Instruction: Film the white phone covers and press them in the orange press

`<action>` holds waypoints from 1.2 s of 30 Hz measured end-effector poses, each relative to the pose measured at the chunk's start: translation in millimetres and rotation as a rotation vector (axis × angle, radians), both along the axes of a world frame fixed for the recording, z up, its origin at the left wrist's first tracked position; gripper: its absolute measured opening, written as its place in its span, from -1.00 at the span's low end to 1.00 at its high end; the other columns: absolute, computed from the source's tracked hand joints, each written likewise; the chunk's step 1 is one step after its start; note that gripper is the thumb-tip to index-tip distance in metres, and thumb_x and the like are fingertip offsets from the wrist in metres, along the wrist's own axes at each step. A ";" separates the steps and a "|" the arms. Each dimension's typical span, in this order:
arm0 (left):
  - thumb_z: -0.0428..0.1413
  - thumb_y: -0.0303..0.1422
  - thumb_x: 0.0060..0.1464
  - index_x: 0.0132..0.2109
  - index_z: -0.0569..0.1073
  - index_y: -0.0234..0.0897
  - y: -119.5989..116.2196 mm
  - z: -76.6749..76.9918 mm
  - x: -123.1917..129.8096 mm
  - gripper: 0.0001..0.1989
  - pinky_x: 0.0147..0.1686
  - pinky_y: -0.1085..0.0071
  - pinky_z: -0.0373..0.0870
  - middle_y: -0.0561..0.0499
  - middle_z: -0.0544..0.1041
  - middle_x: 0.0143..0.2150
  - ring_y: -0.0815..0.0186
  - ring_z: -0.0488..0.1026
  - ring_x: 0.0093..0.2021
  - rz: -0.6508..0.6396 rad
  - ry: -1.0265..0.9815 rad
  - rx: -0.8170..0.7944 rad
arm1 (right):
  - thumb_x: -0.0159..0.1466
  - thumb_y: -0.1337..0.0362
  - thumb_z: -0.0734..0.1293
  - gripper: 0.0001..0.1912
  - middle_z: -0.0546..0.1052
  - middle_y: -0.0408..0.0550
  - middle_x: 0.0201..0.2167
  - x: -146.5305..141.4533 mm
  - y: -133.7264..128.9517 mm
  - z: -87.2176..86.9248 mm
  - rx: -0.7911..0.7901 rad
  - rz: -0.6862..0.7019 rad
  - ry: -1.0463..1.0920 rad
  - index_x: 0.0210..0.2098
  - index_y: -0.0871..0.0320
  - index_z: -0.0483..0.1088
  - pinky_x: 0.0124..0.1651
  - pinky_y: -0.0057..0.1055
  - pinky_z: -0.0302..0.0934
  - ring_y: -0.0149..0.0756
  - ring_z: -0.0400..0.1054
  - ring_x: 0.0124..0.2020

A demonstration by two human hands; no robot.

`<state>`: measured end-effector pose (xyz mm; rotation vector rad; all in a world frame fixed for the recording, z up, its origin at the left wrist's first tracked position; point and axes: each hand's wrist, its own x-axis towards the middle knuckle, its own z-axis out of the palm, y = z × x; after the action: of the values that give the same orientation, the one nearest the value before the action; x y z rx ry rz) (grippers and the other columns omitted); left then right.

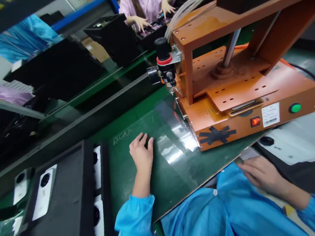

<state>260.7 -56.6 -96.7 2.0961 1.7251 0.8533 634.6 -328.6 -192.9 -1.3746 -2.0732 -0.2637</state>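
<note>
My left hand (141,152) is on or just above the green bench mat (129,172), fingers loosely curled and apart, holding nothing. At the bench's front edge, close to my blue smock, my right hand (261,175) has its fingers bent together; whatever they may hold is hidden. Ahead stands an orange press machine (254,87) with a lit red switch (255,121) and a green button (295,108). Beyond my right hand lie white phone back covers (289,145) with a round black camera ring, partly overlapping.
To the left, a black foam tray (68,199) carries a white phone back cover (44,194); more stand in its side slots. A black pressure regulator (165,64) juts from the press. Across the line, a person in pink (147,3) works over black trays.
</note>
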 end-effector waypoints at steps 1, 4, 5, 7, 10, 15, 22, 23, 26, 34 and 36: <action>0.17 -0.24 0.21 -0.02 0.61 -0.25 13.4 -7.2 -1.9 -0.72 0.27 -0.23 0.06 -0.25 0.50 0.21 -0.15 0.28 0.28 0.052 -0.005 0.001 | 0.25 0.41 0.39 -0.71 0.60 -0.03 -0.22 -19.0 5.1 8.6 -0.028 0.072 0.011 -0.06 0.03 0.54 -0.25 -0.25 0.42 -0.20 0.50 -0.29; 0.23 -0.29 0.13 -0.09 0.63 -0.20 31.5 -20.9 -5.2 -0.79 0.29 -0.26 0.00 -0.18 0.56 0.17 -0.16 0.27 0.29 0.131 -0.045 0.000 | 0.28 0.46 0.32 -0.71 0.58 0.00 -0.22 -70.4 23.6 40.1 -0.037 0.203 0.078 -0.03 0.13 0.50 -0.18 -0.22 0.40 -0.22 0.45 -0.24; 0.25 -0.29 0.12 -0.13 0.63 -0.20 31.4 -22.1 -5.9 -0.82 0.29 -0.22 0.03 -0.15 0.58 0.14 -0.12 0.31 0.27 0.133 -0.068 0.003 | 0.29 0.46 0.30 -0.72 0.57 0.00 -0.23 -84.8 31.5 52.0 -0.046 0.242 0.106 -0.03 0.16 0.49 -0.18 -0.23 0.38 -0.23 0.44 -0.23; 0.23 -0.28 0.13 -0.14 0.62 -0.21 23.8 -19.4 -6.3 -0.83 0.24 -0.06 0.22 -0.13 0.62 0.06 0.00 0.44 0.16 0.105 -0.124 0.006 | 0.31 0.45 0.28 -0.74 0.55 0.00 -0.23 -109.4 49.6 77.1 -0.103 0.291 0.170 -0.03 0.19 0.47 -0.17 -0.26 0.35 -0.26 0.42 -0.22; 0.13 -0.23 0.25 -0.07 0.58 -0.25 -5.2 -5.5 -0.9 -0.76 -0.06 0.27 0.48 -0.08 0.66 -0.11 0.22 0.58 -0.12 0.016 -0.208 0.015 | 0.35 0.41 0.29 -0.78 0.54 0.01 -0.18 -136.3 80.0 113.9 -0.193 0.281 0.260 -0.03 0.18 0.46 -0.14 -0.29 0.31 -0.29 0.40 -0.20; 0.17 -0.31 0.25 -0.09 0.58 -0.19 -79.5 24.3 17.0 -0.86 -0.09 0.38 0.47 0.01 0.65 -0.18 0.31 0.57 -0.18 -0.240 -0.225 0.103 | 0.40 0.38 0.27 -0.72 0.54 0.08 0.03 -153.0 123.2 153.0 -0.039 0.204 0.171 0.08 0.21 0.43 0.08 -0.20 0.24 -0.15 0.35 0.10; 0.21 -0.56 0.20 0.02 0.53 -0.25 -112.6 32.1 20.7 -0.74 -0.10 0.37 0.42 -0.01 0.64 -0.17 0.35 0.54 -0.19 -0.463 -0.136 0.313 | 0.46 0.34 0.23 -0.76 0.60 -0.01 -0.17 -146.5 136.6 156.9 0.001 0.212 -0.002 0.01 0.21 0.48 -0.10 -0.27 0.19 -0.29 0.39 -0.20; 0.22 -0.55 0.19 0.02 0.53 -0.25 -111.8 31.1 21.0 -0.73 -0.11 0.37 0.43 -0.01 0.64 -0.18 0.36 0.54 -0.20 -0.469 -0.143 0.306 | 0.46 0.33 0.23 -0.76 0.60 -0.01 -0.17 -145.7 136.0 156.5 -0.012 0.204 -0.007 0.01 0.20 0.48 -0.11 -0.27 0.18 -0.29 0.38 -0.21; 0.22 -0.52 0.20 0.04 0.55 -0.24 -110.0 29.2 22.8 -0.73 -0.15 0.38 0.45 -0.01 0.65 -0.19 0.35 0.55 -0.23 -0.452 -0.187 0.268 | 0.45 0.33 0.24 -0.77 0.60 -0.01 -0.17 -143.4 136.0 155.3 -0.017 0.195 0.001 0.01 0.22 0.48 -0.13 -0.26 0.16 -0.29 0.37 -0.22; 0.16 -0.32 0.27 0.01 0.63 -0.14 -121.7 21.1 24.0 -0.78 -0.20 0.51 0.54 -0.03 0.69 -0.19 0.34 0.62 -0.25 -0.319 -0.274 0.118 | 0.46 0.36 0.15 -0.73 0.58 0.02 -0.17 -142.4 129.7 147.7 0.069 0.237 -0.012 -0.04 0.23 0.47 -0.11 -0.24 0.16 -0.27 0.37 -0.21; 0.15 -0.21 0.27 -0.05 0.66 -0.08 -118.5 4.9 25.9 -0.78 -0.24 0.50 0.57 -0.02 0.70 -0.24 0.32 0.64 -0.30 -0.262 -0.346 0.130 | 0.48 0.37 0.07 -0.66 0.56 0.03 -0.21 -147.7 130.3 140.5 0.091 0.217 0.009 -0.12 0.21 0.48 -0.12 -0.24 0.16 -0.27 0.37 -0.23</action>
<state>286.7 -175.1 -91.7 2.0449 1.2197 1.1881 486.9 -198.3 -52.5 -1.0854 -2.1533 -0.2559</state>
